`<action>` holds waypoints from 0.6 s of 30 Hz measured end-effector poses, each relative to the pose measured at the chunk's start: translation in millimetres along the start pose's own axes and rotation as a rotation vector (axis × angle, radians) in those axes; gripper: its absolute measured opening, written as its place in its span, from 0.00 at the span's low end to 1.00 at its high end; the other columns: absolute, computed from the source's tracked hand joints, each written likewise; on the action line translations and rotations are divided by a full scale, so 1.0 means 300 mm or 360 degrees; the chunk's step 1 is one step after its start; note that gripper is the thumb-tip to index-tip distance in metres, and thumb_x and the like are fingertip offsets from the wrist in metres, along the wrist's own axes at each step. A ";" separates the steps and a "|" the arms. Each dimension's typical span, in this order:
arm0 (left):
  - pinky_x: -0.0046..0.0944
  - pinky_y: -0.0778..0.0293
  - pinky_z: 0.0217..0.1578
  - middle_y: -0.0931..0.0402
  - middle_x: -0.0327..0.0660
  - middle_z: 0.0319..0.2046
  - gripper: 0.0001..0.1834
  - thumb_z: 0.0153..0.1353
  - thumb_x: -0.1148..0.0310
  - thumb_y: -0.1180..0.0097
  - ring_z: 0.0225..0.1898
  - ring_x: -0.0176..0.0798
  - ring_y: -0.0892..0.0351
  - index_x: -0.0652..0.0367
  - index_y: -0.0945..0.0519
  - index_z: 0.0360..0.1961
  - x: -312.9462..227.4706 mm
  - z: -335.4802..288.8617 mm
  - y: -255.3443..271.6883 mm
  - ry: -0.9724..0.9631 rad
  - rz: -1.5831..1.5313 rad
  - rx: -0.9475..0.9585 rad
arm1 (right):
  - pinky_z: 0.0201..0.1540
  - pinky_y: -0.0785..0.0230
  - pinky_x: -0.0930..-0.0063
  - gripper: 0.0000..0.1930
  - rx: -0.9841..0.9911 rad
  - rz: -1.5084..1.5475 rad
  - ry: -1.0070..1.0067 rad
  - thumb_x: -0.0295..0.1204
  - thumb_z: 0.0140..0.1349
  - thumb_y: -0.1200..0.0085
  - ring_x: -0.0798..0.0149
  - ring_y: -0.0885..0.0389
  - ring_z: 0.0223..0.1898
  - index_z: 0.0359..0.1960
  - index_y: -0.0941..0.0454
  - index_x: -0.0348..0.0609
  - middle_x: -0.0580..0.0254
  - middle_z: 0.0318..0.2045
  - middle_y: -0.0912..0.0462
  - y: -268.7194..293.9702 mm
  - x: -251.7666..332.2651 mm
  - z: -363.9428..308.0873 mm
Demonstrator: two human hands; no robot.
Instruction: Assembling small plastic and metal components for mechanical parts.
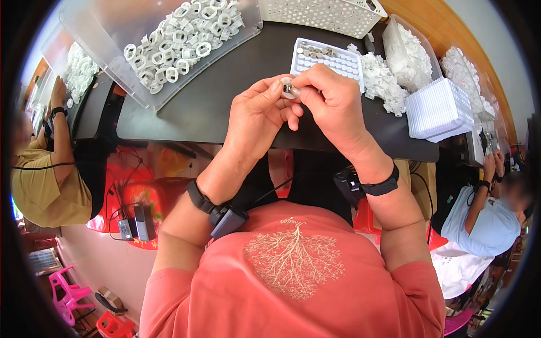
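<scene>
Above the near part of the dark table, both hands meet at a small round white plastic part (289,89) with a dark piece in its middle. My left hand (256,112) holds it between thumb and forefinger, the other fingers loosely curled. My right hand (332,101) is closed in a pinch at the part's right side; its fingertips partly hide it. Just beyond my right hand lies a white tray (354,72) of small wells, with several round metal discs (315,52) in its far rows.
A clear bin (152,104) of similar white ring-shaped parts (174,42) stands far left. A white perforated basket (324,16) is at the back. To the right are a heap of white pieces (383,81) and stacked white trays (440,110). Other people sit at both sides.
</scene>
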State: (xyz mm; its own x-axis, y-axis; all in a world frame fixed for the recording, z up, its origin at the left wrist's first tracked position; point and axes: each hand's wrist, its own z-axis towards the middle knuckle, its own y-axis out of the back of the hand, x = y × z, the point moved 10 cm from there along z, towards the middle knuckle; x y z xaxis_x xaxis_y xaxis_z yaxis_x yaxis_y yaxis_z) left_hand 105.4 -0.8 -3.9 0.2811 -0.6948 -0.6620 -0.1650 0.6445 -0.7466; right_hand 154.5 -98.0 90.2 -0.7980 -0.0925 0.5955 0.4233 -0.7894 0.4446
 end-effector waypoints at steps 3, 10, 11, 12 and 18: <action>0.40 0.22 0.27 0.21 0.50 0.38 0.17 0.73 0.70 0.51 0.33 0.45 0.18 0.75 0.26 0.53 0.001 -0.001 -0.001 0.0014 0.0019 0.0005 | 0.24 0.27 0.73 0.05 0.0162 0.0454 -0.0343 0.13 0.58 0.46 0.68 0.19 0.20 0.26 0.24 0.33 0.60 0.25 0.19 -0.019 -0.044 0.003; 0.40 0.22 0.26 0.21 0.51 0.38 0.16 0.74 0.70 0.51 0.32 0.45 0.18 0.76 0.27 0.52 0.003 -0.002 -0.002 0.0003 0.0037 -0.0025 | 0.22 0.25 0.74 0.06 0.0166 0.0928 -0.0765 0.12 0.60 0.46 0.69 0.20 0.21 0.25 0.25 0.31 0.59 0.24 0.21 -0.055 -0.094 -0.021; 0.40 0.22 0.26 0.21 0.51 0.38 0.16 0.74 0.70 0.51 0.32 0.45 0.18 0.76 0.27 0.52 0.003 -0.002 0.001 -0.0001 0.0041 -0.0040 | 0.22 0.25 0.74 0.06 0.0121 0.0917 -0.0794 0.12 0.60 0.45 0.69 0.20 0.21 0.25 0.25 0.31 0.59 0.24 0.20 -0.053 -0.104 -0.026; 0.40 0.22 0.26 0.21 0.51 0.38 0.16 0.74 0.70 0.51 0.32 0.45 0.18 0.76 0.27 0.52 0.002 -0.001 0.000 -0.0004 0.0041 -0.0037 | 0.21 0.25 0.73 0.06 0.0076 0.0906 -0.0823 0.12 0.59 0.45 0.69 0.21 0.21 0.26 0.25 0.30 0.58 0.24 0.20 -0.051 -0.112 -0.029; 0.39 0.22 0.26 0.21 0.51 0.37 0.16 0.74 0.69 0.52 0.32 0.44 0.18 0.75 0.26 0.52 -0.002 -0.006 -0.001 -0.0029 0.0040 -0.0027 | 0.20 0.30 0.75 0.05 -0.0011 0.0990 -0.0992 0.12 0.58 0.43 0.69 0.22 0.19 0.26 0.23 0.32 0.59 0.22 0.20 -0.055 -0.118 -0.033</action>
State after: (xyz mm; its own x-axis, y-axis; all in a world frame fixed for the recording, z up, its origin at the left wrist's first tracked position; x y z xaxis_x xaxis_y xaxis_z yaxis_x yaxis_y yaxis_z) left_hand 103.4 -1.0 -3.4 0.2936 -0.6724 -0.6795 -0.1884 0.6562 -0.7307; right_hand 171.6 -87.6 55.2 -0.0435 -0.1601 0.9861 0.6991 -0.7101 -0.0845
